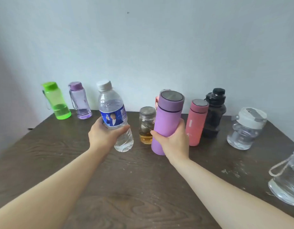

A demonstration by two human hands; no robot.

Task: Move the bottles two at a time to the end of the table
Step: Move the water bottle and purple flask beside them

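Observation:
My left hand (104, 135) grips a clear water bottle (113, 111) with a white cap and blue label, held above the dark wooden table (60, 154). My right hand (173, 139) grips a purple flask (167, 118) with a metal top, also lifted. At the far left by the wall stand a green bottle (57, 101) and a pale purple bottle (80, 101). Behind my hands stand a small glass jar (146, 124) with amber liquid, a pink flask (195, 123) and a black bottle (214, 113).
A clear jug with a white lid (245, 128) stands at the right. Another clear bottle with a cord loop (286, 177) sits at the right edge. A pale wall (143, 47) runs directly behind the table's far edge.

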